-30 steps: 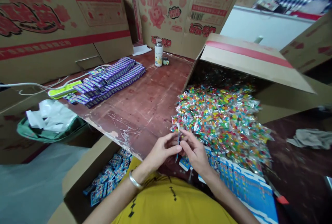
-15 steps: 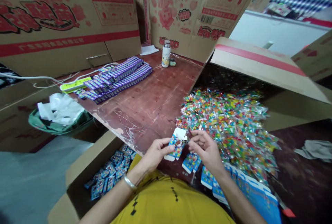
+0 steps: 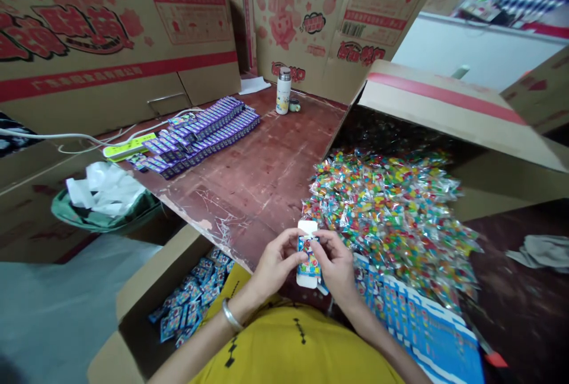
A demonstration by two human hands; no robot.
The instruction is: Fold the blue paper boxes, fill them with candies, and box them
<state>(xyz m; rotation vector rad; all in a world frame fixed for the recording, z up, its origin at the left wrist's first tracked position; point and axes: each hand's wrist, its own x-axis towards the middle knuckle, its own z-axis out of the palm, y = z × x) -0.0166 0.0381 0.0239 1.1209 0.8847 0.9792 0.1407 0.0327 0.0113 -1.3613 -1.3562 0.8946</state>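
Observation:
Between my two hands is a small blue candy box (image 3: 308, 258), its white end flaps standing open at top and bottom. My left hand (image 3: 281, 258) grips its left edge with thumb and fingers. On the other edge, my right hand (image 3: 333, 262) has closed too, its thumb across the printed front. To the right of my hands lies a heap of clear candy packets (image 3: 382, 206) with colourful sweets. A row of flat blue cartons (image 3: 413, 319) lies by my right forearm. Below my left forearm, an open cardboard box (image 3: 155, 271) holds many small blue boxes (image 3: 195, 295).
Purple boxes (image 3: 208, 132) stand in rows at the back left, near a yellow-green power strip (image 3: 128, 147) and white cables. A bottle (image 3: 283, 92) and a small cup (image 3: 294, 105) stand farther back. A large carton (image 3: 435, 96) lies open behind the packets. A cloth (image 3: 544, 252) lies far right.
My right hand has moved left and closed on the box that my left hand holds. The box has turned more upright, and the loose blue carton below it is now mostly hidden.

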